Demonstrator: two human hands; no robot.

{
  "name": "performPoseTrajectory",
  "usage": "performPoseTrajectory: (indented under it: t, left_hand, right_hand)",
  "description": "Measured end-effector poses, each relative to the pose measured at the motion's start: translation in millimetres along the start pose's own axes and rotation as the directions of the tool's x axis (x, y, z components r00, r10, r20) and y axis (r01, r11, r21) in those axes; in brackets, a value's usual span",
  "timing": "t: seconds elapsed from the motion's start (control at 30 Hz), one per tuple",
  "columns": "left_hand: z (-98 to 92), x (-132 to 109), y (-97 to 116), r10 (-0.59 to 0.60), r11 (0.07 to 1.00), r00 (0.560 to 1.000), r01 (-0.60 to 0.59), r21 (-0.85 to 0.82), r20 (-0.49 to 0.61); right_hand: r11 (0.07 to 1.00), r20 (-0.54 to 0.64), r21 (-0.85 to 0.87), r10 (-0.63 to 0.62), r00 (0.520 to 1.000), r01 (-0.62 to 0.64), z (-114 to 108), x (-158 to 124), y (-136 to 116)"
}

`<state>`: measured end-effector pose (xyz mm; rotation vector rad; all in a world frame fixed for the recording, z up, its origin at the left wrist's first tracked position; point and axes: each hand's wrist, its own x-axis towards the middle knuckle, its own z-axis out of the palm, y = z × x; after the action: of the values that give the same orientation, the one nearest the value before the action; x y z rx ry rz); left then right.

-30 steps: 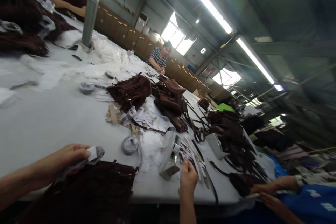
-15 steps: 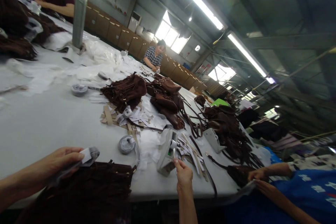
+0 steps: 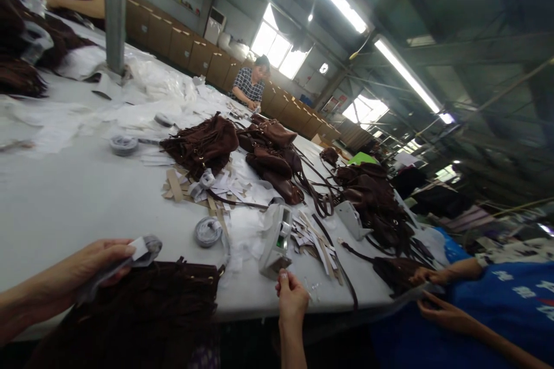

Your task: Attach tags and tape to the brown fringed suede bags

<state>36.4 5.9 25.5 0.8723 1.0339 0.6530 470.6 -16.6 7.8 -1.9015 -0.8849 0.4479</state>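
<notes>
My left hand is closed around a grey, soft-looking strap with a white paper wrap on it. That hand is over a dark brown fringed bag at the table's front edge. My right hand pinches a small piece of clear tape between thumb and fingertips, just in front of a white tape dispenser. A coiled grey strap lies left of the dispenser.
Brown bags and loose paper strips cover the table's middle. Another tape dispenser stands to the right. A co-worker in a blue apron handles a brown bag close on my right. A metal post rises at far left.
My right hand has moved down and slightly left, from the dispenser's tape to its lower front end. My left hand keeps its hold and has barely shifted.
</notes>
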Motion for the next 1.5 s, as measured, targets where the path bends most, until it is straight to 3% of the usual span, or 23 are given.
performPoseTrajectory:
  t: [0.07,0.17,0.23,0.3,0.33,0.4,0.5,0.57,0.63,0.77,0.93,1.07,1.23,1.3,1.4,1.5]
  left_hand:
    - [-1.2,0,0,0.010,0.999,0.999,-0.009,-0.049,0.031]
    - [2.1,-1,4,0.011,0.996,0.999,-0.015,-0.092,-0.040]
    - [7.7,-2,9,0.037,0.995,0.998,-0.041,-0.089,-0.043]
    - [13.8,-2,16,0.088,0.992,0.996,-0.089,-0.095,-0.017]
    - [16.3,-2,19,0.090,0.991,0.996,-0.090,-0.095,-0.010]
    - [19.9,-3,24,0.092,0.992,0.995,-0.094,-0.086,-0.028]
    - [22.3,-8,28,0.105,0.993,0.993,-0.108,-0.047,-0.054]
    - [22.8,-12,28,0.131,0.991,0.989,-0.133,-0.024,-0.067]
    - [23.6,-16,27,0.151,0.988,0.986,-0.152,-0.009,-0.072]
    - [28.0,-22,30,0.177,0.984,0.980,-0.175,0.027,-0.086]
    - [33.2,-25,34,0.213,0.974,0.973,-0.204,0.098,-0.093]
    - [33.8,-25,29,0.242,0.969,0.965,-0.235,0.075,-0.098]
    - [32.7,-21,18,0.258,0.959,0.956,-0.270,-0.079,-0.136]
    - [31.2,-21,15,0.274,0.948,0.951,-0.292,-0.124,-0.143]
    - [28.1,-20,12,0.277,0.938,0.950,-0.300,-0.174,-0.145]
    - [25.8,-20,11,0.294,0.934,0.946,-0.315,-0.168,-0.138]
  right_hand:
    - [1.000,-0.004,-0.021,0.008,1.000,-0.008,0,0,5]
    - [0.999,0.032,-0.039,0.025,0.999,-0.024,2,-10,9]
    - [0.999,0.108,-0.034,0.014,0.994,-0.010,10,-25,2]
    - [0.999,0.262,-0.016,-0.039,0.964,0.045,25,-47,-16]
    - [0.996,0.364,0.006,-0.085,0.928,0.089,34,-60,-29]
    - [0.980,0.560,0.096,-0.199,0.805,0.175,54,-89,-61]
    - [0.928,0.685,0.264,-0.372,0.626,0.262,79,-127,-111]
    - [0.909,0.721,0.313,-0.416,0.554,0.275,92,-143,-136]
    - [0.907,0.744,0.327,-0.420,0.520,0.264,103,-152,-152]
    - [0.914,0.756,0.321,-0.406,0.513,0.250,118,-157,-163]
    - [0.937,0.724,0.240,-0.348,0.596,0.255,129,-160,-161]
    - [0.965,0.740,0.234,-0.254,0.623,0.116,136,-161,-158]
    - [0.961,0.723,0.273,-0.172,0.669,-0.048,147,-165,-152]
    - [0.941,0.736,0.327,-0.195,0.648,-0.088,150,-167,-151]
    - [0.907,0.767,0.406,-0.274,0.580,-0.110,149,-168,-153]
    - [0.888,0.763,0.450,-0.327,0.557,-0.096,147,-168,-157]
